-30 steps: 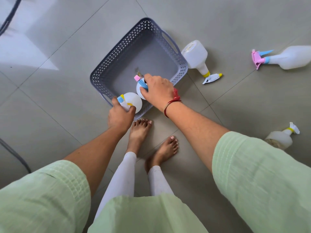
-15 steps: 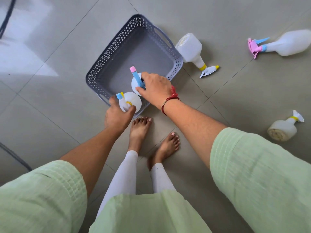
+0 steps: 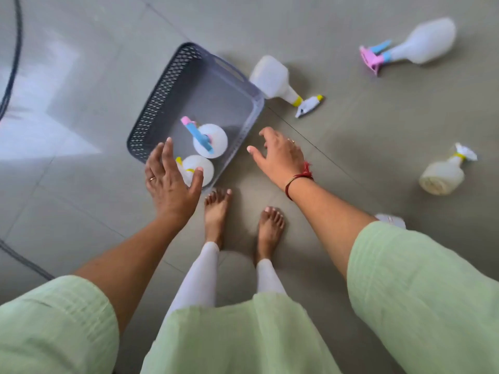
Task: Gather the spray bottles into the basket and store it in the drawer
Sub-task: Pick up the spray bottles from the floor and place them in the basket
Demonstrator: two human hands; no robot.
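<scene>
Fingers of left hand [image 3: 168,182] and right hand [image 3: 279,155] spread, empty; two spray bottles [image 3: 210,140] upright in basket [image 3: 151,117].

Nothing readable is showing anywhere — no text, label, brand, number or sign. The spray bottles standing in the basket [image 3: 151,112] and those lying on the floor [image 3: 351,147] are presenting plain white plastic (only coloured triggers and collars, no print). A small white thing [image 3: 391,220] is peeking out behind the right sleeve with a faint reddish mark on it — too blurred to read.
</scene>
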